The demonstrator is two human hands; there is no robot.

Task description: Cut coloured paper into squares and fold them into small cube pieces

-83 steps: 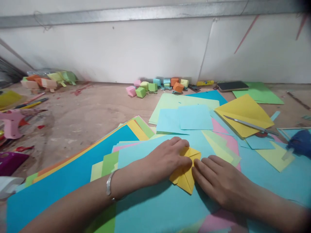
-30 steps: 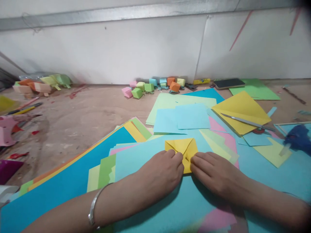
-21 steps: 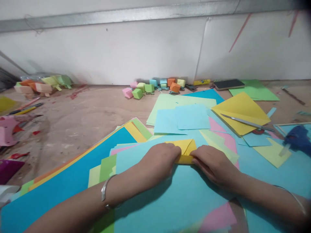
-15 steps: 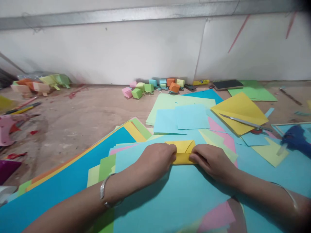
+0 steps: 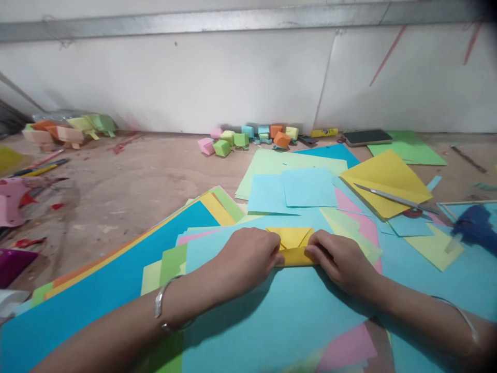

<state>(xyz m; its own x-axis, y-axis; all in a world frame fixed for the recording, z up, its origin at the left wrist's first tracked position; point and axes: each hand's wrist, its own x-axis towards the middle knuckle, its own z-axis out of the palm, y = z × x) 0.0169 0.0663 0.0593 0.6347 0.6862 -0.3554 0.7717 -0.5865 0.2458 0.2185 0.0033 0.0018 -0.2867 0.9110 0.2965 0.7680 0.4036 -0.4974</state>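
A small folded yellow paper [image 5: 296, 238] lies on light blue sheets [image 5: 272, 316], with a creased strip along its near edge and triangular flaps behind that. My left hand [image 5: 252, 254] pinches its left end, thumb low on the strip. At the right end my right hand [image 5: 339, 256] grips the same paper between thumb and curled fingers. Both wrists wear silver bangles.
Small paper cubes [image 5: 240, 140] line the wall beside a glue stick [image 5: 324, 132] and a phone [image 5: 367, 137]. Metal tweezers [image 5: 392, 198] rest on yellow paper [image 5: 404, 178]. Glue guns, pink [image 5: 11, 202] and blue [image 5: 476, 228], lie at either side.
The near strip of the yellow paper has tilted slightly, and more of the flaps behind it shows. Both hands keep their hold. The view has shifted a little.
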